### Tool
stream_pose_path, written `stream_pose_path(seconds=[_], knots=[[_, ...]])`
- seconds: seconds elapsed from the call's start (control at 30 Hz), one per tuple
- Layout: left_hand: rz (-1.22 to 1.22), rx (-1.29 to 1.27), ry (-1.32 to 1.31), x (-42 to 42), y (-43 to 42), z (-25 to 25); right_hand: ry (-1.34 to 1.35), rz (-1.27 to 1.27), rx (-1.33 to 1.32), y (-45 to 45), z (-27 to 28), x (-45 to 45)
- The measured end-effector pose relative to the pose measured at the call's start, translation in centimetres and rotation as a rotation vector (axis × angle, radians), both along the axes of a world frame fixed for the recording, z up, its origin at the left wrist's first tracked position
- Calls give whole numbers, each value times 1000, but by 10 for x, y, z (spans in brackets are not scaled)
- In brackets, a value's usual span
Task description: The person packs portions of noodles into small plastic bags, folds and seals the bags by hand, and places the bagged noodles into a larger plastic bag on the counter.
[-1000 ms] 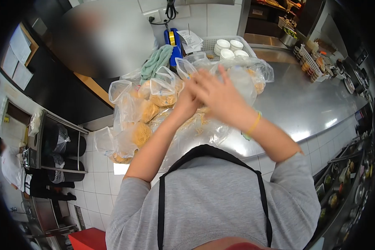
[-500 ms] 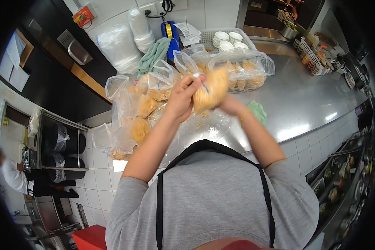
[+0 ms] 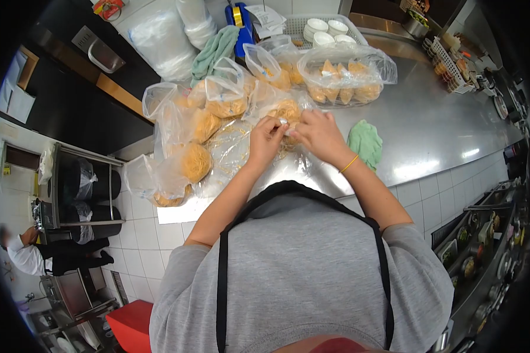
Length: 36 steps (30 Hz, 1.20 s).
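Observation:
My left hand (image 3: pixel 267 140) pinches the gathered end of a clear plastic bag of thin yellow strands (image 3: pixel 286 112), the fingers closed. Right beside it, my right hand (image 3: pixel 320 136) is also closed, its fingertips on the same plastic. The fingers partly cover the bag, so I cannot tell whether its end is knotted. Several more bags of yellow strands stand to the left, one of them a rounded bag (image 3: pixel 195 162) near the table edge. Behind my right hand lies a large clear bag of folded yellow pieces (image 3: pixel 348 82).
A green cloth (image 3: pixel 365 145) lies right of my hands on the steel counter (image 3: pixel 436 123). At the back are a blue tape dispenser (image 3: pixel 241 29), a teal towel (image 3: pixel 215 54) and a basket with white bowls (image 3: pixel 357 36). Another person (image 3: pixel 26 253) stands far left.
The bag of yellow strands, raised and blurred before, is now lower at the counter. My right hand has come up from beneath it to meet my left at its end.

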State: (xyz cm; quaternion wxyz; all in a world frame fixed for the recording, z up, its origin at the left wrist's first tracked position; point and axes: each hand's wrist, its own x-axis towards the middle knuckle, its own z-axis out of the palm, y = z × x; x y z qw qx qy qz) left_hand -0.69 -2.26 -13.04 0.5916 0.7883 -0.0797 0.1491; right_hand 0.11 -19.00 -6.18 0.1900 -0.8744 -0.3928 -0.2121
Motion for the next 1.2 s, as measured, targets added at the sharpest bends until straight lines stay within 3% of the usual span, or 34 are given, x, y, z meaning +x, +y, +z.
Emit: stream_pose_path(seconds=[0.03, 0.1, 0.13, 0.2, 0.33, 0.4, 0.43, 0.5, 0.57, 0.67, 0.73, 0.8, 0.97, 1.07, 1.13, 1.2], knots=[[2, -1, 15, -4, 3, 0, 15, 2, -1, -4, -11, 6], [-201, -321, 215, -10, 7, 0, 459, 116, 445, -9, -35, 20], [-225, -313, 249, -11, 9, -5, 474, 115, 442, -10, -41, 23], [-250, -357, 296, -14, 7, -8, 919, 26, 459, -10, -50, 27], [-234, -303, 332, -11, 8, -15, 1187, -26, 495, -5, -73, 29], [-245, -362, 364, -11, 9, -19, 1651, 84, 1039, -4, -80, 24], [-257, -420, 389, -11, 9, -20, 1654, 82, 1040, -5, -86, 24], [-261, -459, 373, -11, 7, -27, 1954, 214, 1187, -8, -96, 25], [-267, -498, 356, -11, 8, -33, 1837, 223, 1056, -5, -103, 20], [-425, -443, 572, -12, 13, -30, 1683, 242, 853, -6, -95, 18], [-417, -73, 296, -6, 15, -34, 1643, 254, 777, -5, -94, 20], [-428, -66, 305, -4, 19, -33, 1440, 327, 792, 0, -98, 22], [-411, -49, 242, -5, 19, -26, 1490, 314, 767, 1, -96, 23], [-243, -243, 322, -9, 9, -30, 1445, 306, 768, 8, -94, 17], [5, 93, 105, -15, 1, -29, 1326, 301, 696, 10, -86, 9], [57, 208, 51, -17, -3, -26, 1286, 268, 691, 12, -91, 9]])
